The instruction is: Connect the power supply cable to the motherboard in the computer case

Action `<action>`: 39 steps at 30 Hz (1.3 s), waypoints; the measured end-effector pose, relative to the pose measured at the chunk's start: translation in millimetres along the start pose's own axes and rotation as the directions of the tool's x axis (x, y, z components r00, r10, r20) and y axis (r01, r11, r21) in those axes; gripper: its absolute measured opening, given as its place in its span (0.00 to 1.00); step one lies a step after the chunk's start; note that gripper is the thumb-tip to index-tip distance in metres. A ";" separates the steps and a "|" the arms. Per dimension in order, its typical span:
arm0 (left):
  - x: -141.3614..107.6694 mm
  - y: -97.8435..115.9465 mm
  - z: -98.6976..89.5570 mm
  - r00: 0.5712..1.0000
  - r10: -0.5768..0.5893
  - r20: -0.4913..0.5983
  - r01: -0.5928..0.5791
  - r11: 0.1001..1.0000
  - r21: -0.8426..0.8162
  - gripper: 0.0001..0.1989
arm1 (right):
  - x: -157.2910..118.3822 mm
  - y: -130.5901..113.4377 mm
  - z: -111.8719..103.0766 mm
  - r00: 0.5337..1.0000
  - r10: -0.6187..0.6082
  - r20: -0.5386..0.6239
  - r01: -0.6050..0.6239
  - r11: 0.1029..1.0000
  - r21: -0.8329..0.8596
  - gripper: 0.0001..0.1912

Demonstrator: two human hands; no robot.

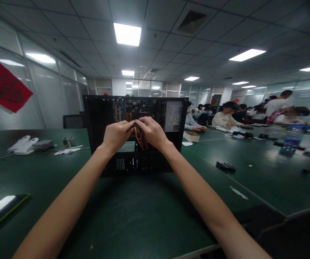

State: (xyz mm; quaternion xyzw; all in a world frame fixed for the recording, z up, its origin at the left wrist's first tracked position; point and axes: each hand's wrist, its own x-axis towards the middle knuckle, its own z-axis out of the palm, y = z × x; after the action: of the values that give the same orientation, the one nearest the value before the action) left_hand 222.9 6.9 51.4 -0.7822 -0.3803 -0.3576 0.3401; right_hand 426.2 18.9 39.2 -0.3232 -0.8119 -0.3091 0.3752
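A black computer case (98, 118) stands upright on the green table (133, 212), its open side facing me. Inside it sit a motherboard (141, 106) and, at the upper right, a power supply with a white label (174, 114). Both my hands meet in front of the opening, fingertips close together. My left hand (118, 135) pinches a bundle of red, yellow and black power cables (141, 138) from the left. Closed on the same bundle from the right is my right hand (153, 131). The cable ends between the fingers are hidden.
White plastic items (25, 144), a grey block (42, 144) and small bottles (68, 141) lie at the left. A small box (191, 136) and a black item (225, 166) are to the right. Several people sit along the right-hand tables; one person (277, 104) stands.
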 end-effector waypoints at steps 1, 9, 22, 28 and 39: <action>-0.4 0.4 4.2 0.999 -0.002 0.050 0.003 1.000 -0.011 0.17 | -1.0 0.4 4.7 0.999 0.014 0.051 -0.013 1.000 -0.019 0.20; -10.1 -6.8 35.7 0.950 -0.086 0.301 0.103 0.994 -0.041 0.15 | -17.9 19.7 37.1 0.815 0.371 0.445 -0.366 0.925 -0.101 0.17; 3.2 -13.9 86.1 0.892 0.173 0.418 -0.027 0.943 -0.332 0.14 | -30.6 29.9 45.2 0.722 0.445 0.530 -0.435 0.887 -0.153 0.16; 19.0 -21.2 107.7 0.864 0.095 0.494 0.060 0.955 -0.290 0.13 | -29.2 27.3 43.1 0.703 0.454 0.547 -0.449 0.880 -0.153 0.15; 21.0 -12.2 120.1 0.825 0.100 0.556 0.036 0.973 -0.228 0.14 | -24.3 22.6 46.6 0.680 0.439 0.587 -0.437 0.886 -0.156 0.15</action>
State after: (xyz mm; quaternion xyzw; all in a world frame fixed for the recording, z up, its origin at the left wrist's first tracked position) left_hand 258.4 116.8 10.1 -0.8928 -0.4069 -0.1462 0.1262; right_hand 436.6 60.1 0.8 -0.5898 -0.7869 -0.0912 0.1568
